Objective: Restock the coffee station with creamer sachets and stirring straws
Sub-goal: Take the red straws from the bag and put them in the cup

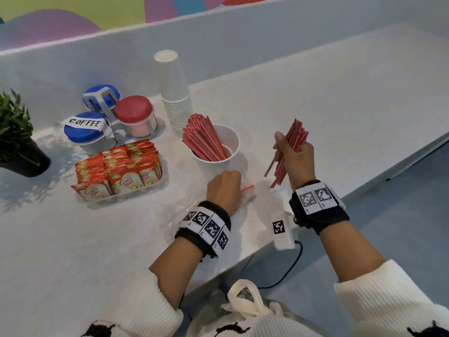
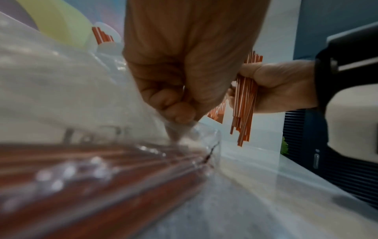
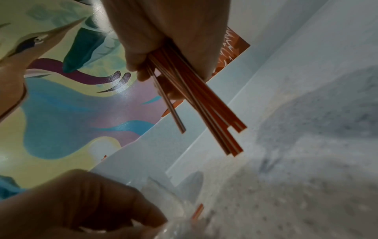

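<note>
Restocking well along, by the look of it: tray (image 1: pixel 159 184) packed with creamer sachets (image 1: pixel 126 181) standing in rows, cup (image 1: pixel 228 142) already holding a leaning sheaf of straws (image 1: pixel 204 139). Still to go, as a judgement: a fistful of straws (image 1: pixel 290 148) gripped upright in right hand (image 1: pixel 295 161), fingers curled round the middle of the bundle, held just right of the cup and above the counter (image 1: pixel 315 105); plus more left in the bag (image 1: pixel 184 212) lying flat on the counter near the front edge. Left hand (image 1: pixel 223 190) closed over the bag's mouth, fingers pinching the clear film, one straw end poking out beside the knuckles.

Hard to make out: count of straws left in the bag, blurred to a red smear in the left wrist view and mostly hidden by the hand from above. Bag's outline barely readable against the pale counter. Cannot tell whether more sachets wait anywhere; none seen loose. Cup's remaining room only partly visible behind the sheaf.
</note>
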